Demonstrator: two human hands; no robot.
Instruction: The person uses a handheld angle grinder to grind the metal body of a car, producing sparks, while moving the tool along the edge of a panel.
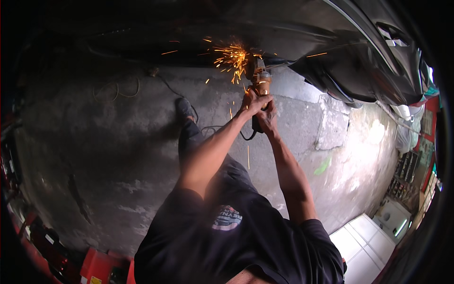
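Observation:
Both my hands are closed round an angle grinder (263, 81) with an orange body and a dark rear end. My left hand (254, 101) wraps the body from the left side. Just behind it, my right hand (268, 119) grips the rear of the handle. The grinder's head touches or nearly touches the lower edge of a dark car body (198, 33); the exact contact is hidden by glare and shadow. Bright orange sparks (231, 57) spray mainly leftward from the disc, and a few fall near my wrists.
A black cord (248, 137) hangs from the grinder, and a cable runs over the concrete floor (137, 156) past my shoe (183, 109). Red equipment (101, 265) stands at lower left. White panels (364, 244) lie lower right, near a rack of small items (405, 166).

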